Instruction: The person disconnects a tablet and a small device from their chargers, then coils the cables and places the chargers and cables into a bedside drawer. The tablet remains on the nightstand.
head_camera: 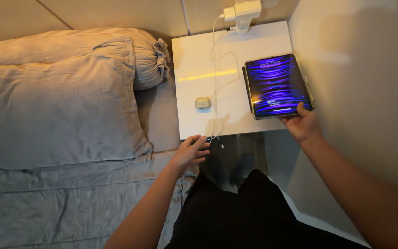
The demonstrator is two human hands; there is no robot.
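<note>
The right hand [302,123] holds a tablet [276,85] by its lower edge, at the right of the frame; the thumb lies on the lit screen and the other fingers are closed underneath. The tablet is tilted a little, with its long axis running up and down the picture, over the right part of the white bedside table [199,50].

The left hand [190,151] is at the near edge of the table, in the lower middle of the frame. Its fingers are loosely spread and slightly bent, and they pinch nothing. Just beside the fingertips, to the right, hangs the loose end of a white cable [215,78]. The cable runs up the table to the charger [242,11] at the top of the frame, so the left hand is clearly nearer to its free end than the right hand. A small case [202,103] lies left of the cable. Pillows [51,101] fill the left side.
</note>
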